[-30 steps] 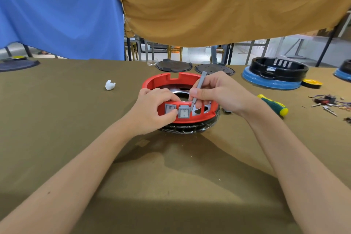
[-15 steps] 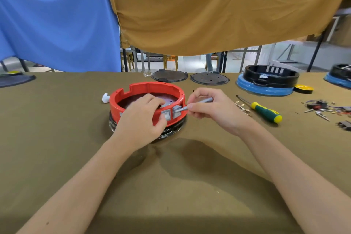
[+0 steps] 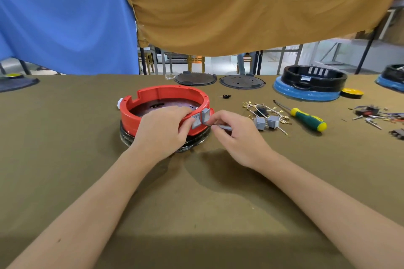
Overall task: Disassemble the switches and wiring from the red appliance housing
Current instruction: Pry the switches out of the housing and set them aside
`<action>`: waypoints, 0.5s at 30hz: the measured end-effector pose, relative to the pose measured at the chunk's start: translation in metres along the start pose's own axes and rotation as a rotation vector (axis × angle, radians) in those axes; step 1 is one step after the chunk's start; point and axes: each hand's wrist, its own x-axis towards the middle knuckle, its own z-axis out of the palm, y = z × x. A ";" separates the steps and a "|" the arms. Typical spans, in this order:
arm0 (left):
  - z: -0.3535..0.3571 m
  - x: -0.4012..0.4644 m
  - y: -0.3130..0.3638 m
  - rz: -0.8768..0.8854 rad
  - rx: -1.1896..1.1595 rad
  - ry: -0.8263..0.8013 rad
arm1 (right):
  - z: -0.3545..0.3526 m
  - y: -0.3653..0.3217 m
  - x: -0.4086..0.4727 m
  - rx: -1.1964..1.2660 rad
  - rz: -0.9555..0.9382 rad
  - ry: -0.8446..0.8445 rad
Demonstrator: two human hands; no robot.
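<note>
Prying grey switches out of the red housing.

Head view: the left hand (image 3: 161, 131) grips the housing (image 3: 131, 113) at mid-table, steadying it; the right hand (image 3: 237, 135) pinches a slim tool (image 3: 220, 126), tip at the raised switch (image 3: 206, 115) for leverage.

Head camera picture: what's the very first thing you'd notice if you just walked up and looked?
The bright red round housing in the middle of the brown table, with the left hand gripping its front rim. Beside it, the right hand pinches a thin grey tool against two grey switches sticking out of the red wall. To the right lie loose grey switches with wires and a green and yellow screwdriver.
</note>
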 end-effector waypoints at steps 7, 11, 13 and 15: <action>0.000 0.008 0.001 0.057 0.100 -0.095 | 0.011 -0.007 -0.006 -0.118 -0.063 -0.023; -0.005 0.030 -0.007 0.042 0.098 -0.358 | 0.023 -0.014 -0.010 -0.253 -0.088 -0.026; -0.007 0.039 -0.008 0.008 0.018 -0.457 | 0.026 -0.015 -0.012 -0.323 -0.055 -0.021; -0.007 0.042 -0.007 0.001 0.015 -0.490 | 0.028 -0.011 -0.013 -0.363 0.006 -0.038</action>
